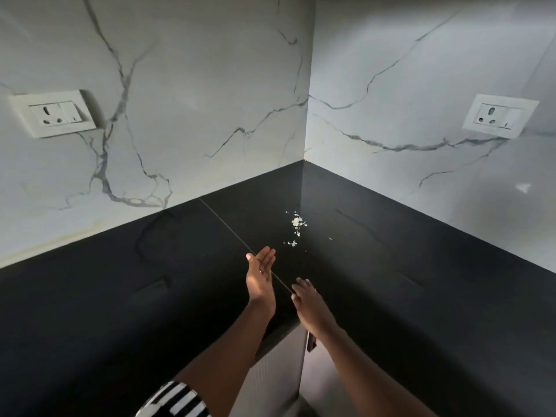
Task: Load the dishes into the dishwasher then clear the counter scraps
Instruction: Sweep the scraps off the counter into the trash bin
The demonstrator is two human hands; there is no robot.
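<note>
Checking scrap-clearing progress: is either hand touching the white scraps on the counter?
Apart. The head view shows bare black counter between the scraps and both the left hand and right hand.

1. A glossy black stone corner table (120, 296) runs along two white marble-veined walls (195, 85) that meet behind it.
2. Small pale food scraps (296, 222) lie on the table near the corner.
3. Both hands are in front of the scraps: left hand (260, 275) left, right hand (307, 299) right and nearer the table's edge.
4. A white rectangular plastic wall socket (54, 113) sits on the left wall, another white socket (499, 116) on the right.
</note>
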